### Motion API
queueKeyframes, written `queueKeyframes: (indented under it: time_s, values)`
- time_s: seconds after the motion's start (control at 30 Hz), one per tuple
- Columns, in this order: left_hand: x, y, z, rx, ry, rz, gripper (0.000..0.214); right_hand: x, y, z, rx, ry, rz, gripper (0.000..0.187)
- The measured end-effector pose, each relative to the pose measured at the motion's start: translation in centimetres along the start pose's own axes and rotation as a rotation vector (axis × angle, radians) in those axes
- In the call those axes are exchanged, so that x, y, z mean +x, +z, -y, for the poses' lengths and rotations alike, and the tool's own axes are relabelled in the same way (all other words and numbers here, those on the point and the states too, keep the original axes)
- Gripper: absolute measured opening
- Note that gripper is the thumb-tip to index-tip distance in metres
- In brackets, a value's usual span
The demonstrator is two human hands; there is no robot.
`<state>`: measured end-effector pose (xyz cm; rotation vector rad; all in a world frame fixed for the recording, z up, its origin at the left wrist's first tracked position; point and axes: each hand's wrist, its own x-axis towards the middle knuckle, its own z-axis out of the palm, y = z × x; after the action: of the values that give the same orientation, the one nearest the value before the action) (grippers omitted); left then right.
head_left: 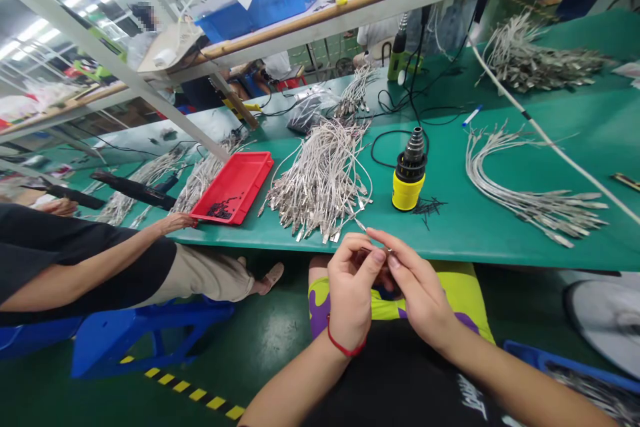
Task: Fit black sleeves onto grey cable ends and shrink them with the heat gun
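My left hand (353, 283) and my right hand (417, 283) meet at the table's front edge, fingertips pinched together. A thin grey cable appears to run between them, mostly hidden by the fingers; a small shiny bit shows at the right fingertips. A pale cable end (359, 223) pokes out just above my fingers. Beyond them lies a large bundle of grey cables (323, 180) with metal-ended plugs. To its right a yellow and black heat gun (409, 180) stands nozzle up, with short black tubes (430, 207) scattered beside it.
A red tray (250, 177) holds small black pieces; a co-worker's hand (177, 222) touches its corner. More cables (530, 193) lie at the right, with another heap (540, 60) behind. A marker (472, 115) lies near a slanting white cord (560, 153). A shelf (320, 23) spans the back.
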<state>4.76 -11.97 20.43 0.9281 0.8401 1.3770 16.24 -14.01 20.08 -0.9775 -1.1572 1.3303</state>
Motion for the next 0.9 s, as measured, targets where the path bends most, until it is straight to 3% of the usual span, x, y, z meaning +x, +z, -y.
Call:
queueKeyframes:
  time_s: [0.17,0.47,0.77,0.83,0.9]
  values:
    - [0.2,0.3,-0.3,0.005,0.009,-0.035,0.015,0.0,0.3,-0.4,0.196,0.057,-0.015,0.046]
    - [0.3,-0.2,0.3,0.050,0.002,-0.007,0.014,-0.1,0.4,-0.2,0.089,0.065,-0.022,0.046]
    - [0.0,-0.2,0.7,0.045,-0.116,-0.001,0.019,0.0,0.3,-0.3,0.162,0.100,-0.043,0.044]
    - [0.2,-0.1,-0.1,0.024,-0.072,-0.022,0.024,0.1,0.2,-0.1,0.221,0.072,-0.073,0.044]
    - [0.6,0.0,-2.1,-0.014,0.083,-0.085,0.023,0.2,-0.2,0.2,0.276,0.040,-0.116,0.044]
